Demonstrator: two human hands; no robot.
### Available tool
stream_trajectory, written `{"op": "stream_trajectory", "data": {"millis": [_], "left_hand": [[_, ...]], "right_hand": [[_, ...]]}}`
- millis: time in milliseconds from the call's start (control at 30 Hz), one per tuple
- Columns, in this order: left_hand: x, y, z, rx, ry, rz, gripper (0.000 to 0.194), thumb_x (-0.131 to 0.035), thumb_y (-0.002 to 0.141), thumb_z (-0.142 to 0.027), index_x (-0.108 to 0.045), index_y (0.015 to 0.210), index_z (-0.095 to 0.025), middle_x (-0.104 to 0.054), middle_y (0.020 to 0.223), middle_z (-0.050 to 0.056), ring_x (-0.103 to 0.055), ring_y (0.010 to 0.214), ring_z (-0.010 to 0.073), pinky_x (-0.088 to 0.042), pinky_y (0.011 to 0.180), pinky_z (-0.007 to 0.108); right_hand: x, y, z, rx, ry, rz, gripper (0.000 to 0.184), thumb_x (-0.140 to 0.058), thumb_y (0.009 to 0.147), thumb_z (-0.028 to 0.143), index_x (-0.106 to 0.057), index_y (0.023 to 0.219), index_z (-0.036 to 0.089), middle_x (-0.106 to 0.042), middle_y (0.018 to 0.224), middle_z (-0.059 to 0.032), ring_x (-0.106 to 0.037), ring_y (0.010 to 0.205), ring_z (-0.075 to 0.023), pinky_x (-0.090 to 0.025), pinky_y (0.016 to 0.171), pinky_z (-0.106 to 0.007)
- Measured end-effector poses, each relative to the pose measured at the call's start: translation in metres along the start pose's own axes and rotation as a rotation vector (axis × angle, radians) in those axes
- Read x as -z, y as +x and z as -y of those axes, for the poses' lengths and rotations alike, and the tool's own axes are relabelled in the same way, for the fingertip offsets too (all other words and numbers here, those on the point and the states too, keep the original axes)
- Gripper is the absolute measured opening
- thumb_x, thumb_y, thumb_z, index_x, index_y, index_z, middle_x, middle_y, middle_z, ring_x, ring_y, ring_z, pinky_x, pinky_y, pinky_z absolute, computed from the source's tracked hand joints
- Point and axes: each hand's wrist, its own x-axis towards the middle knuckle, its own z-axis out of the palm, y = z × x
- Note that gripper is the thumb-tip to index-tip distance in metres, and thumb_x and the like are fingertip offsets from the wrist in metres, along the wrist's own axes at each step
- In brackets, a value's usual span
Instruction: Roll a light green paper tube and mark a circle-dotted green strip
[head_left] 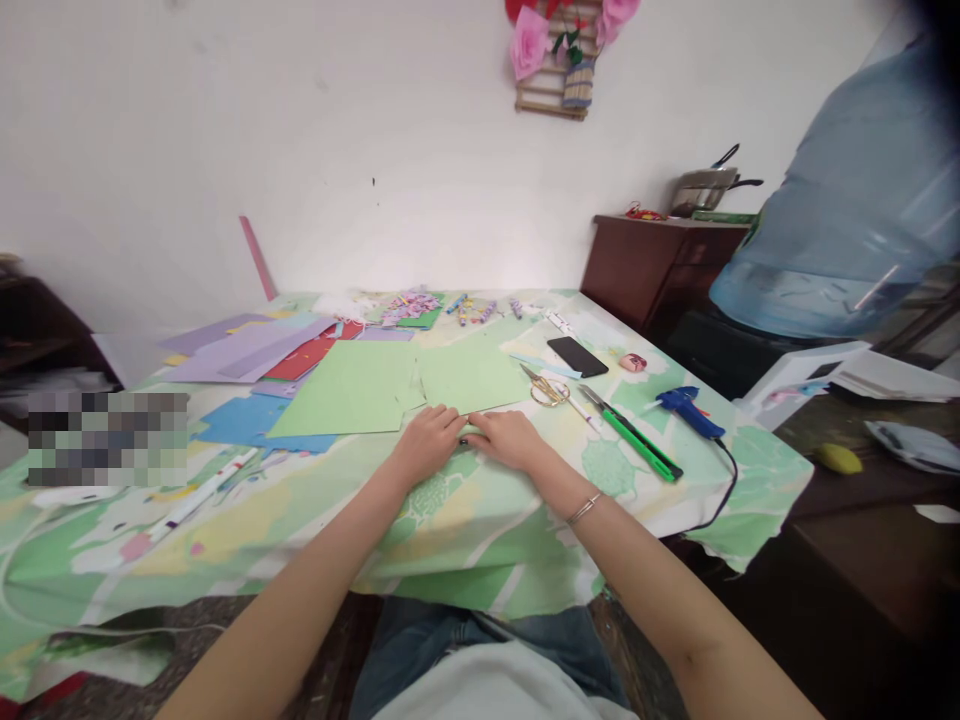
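Two light green paper sheets (pixel 349 390) lie side by side on the table in front of me. My left hand (pixel 427 440) and my right hand (pixel 506 438) meet at the near edge of the right-hand green sheet (pixel 472 370). Both have curled fingers closed on that edge, and the fingertips nearly touch. A small bit of pale green shows between them; its shape is mostly hidden. Beyond my right hand lie gold-handled scissors (pixel 550 388), a white marker (pixel 581 408) and a green utility knife (pixel 634 437).
A blue glue gun (pixel 690 410) with a black cord and a black phone (pixel 577 356) lie to the right. Purple paper (pixel 247 355), red paper (pixel 300 358) and blue paper (pixel 232 422) overlap at left. Small paper pieces (pixel 411 307) sit at the back. A water bottle (pixel 847 220) stands right.
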Motion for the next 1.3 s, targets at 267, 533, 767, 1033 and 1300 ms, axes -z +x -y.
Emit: {"op": "stream_trajectory", "data": {"millis": [267,533,767,1033,1300], "left_hand": [[-0.007,-0.007,0.015,0.161,-0.776,-0.225,0.033,-0.052,0.08,-0.02,-0.06,0.113,-0.019,-0.066,0.103,0.008,-0.06,0.092,0.0195,-0.046,0.079,0.032],[-0.005,-0.006,0.016,0.273,-0.967,-0.178,0.027,-0.052,0.08,-0.023,-0.067,0.102,-0.018,-0.065,0.085,0.006,-0.058,0.067,0.0133,-0.045,0.062,0.026],[-0.012,-0.006,0.018,0.352,-0.959,-0.149,0.027,-0.051,0.078,-0.021,-0.067,0.099,-0.017,-0.061,0.069,0.002,-0.054,0.058,0.0118,-0.042,0.059,0.024],[-0.014,-0.004,0.016,0.468,-0.998,-0.087,0.029,-0.055,0.074,-0.028,-0.07,0.094,-0.013,-0.06,0.055,0.0,-0.048,0.048,0.0108,-0.036,0.051,0.022],[-0.016,-0.003,0.02,0.608,-1.085,-0.093,0.032,-0.059,0.071,-0.037,-0.071,0.087,-0.012,-0.057,0.045,-0.002,-0.044,0.042,0.0097,-0.032,0.045,0.021]], "right_hand": [[-0.001,-0.001,-0.01,-0.008,0.027,0.01,0.039,-0.027,0.093,0.049,-0.052,0.105,0.021,-0.068,0.091,-0.0056,-0.062,0.083,-0.0202,-0.03,0.061,-0.026],[-0.003,-0.004,-0.011,0.048,-0.005,-0.057,0.031,-0.029,0.095,0.04,-0.052,0.102,0.02,-0.065,0.095,-0.0043,-0.06,0.083,-0.0181,-0.028,0.059,-0.026],[-0.004,-0.001,-0.003,0.009,-0.037,-0.022,0.03,-0.029,0.095,0.038,-0.051,0.1,0.017,-0.063,0.097,-0.0069,-0.059,0.086,-0.0189,-0.032,0.061,-0.027],[-0.006,0.0,-0.004,-0.031,-0.012,-0.003,0.03,-0.029,0.096,0.036,-0.053,0.098,0.018,-0.066,0.095,-0.0074,-0.06,0.084,-0.0202,-0.031,0.062,-0.026],[-0.004,-0.003,-0.007,-0.048,0.069,-0.033,0.029,-0.032,0.095,0.033,-0.055,0.103,0.018,-0.065,0.098,-0.0073,-0.059,0.088,-0.0188,-0.032,0.066,-0.025]]}}
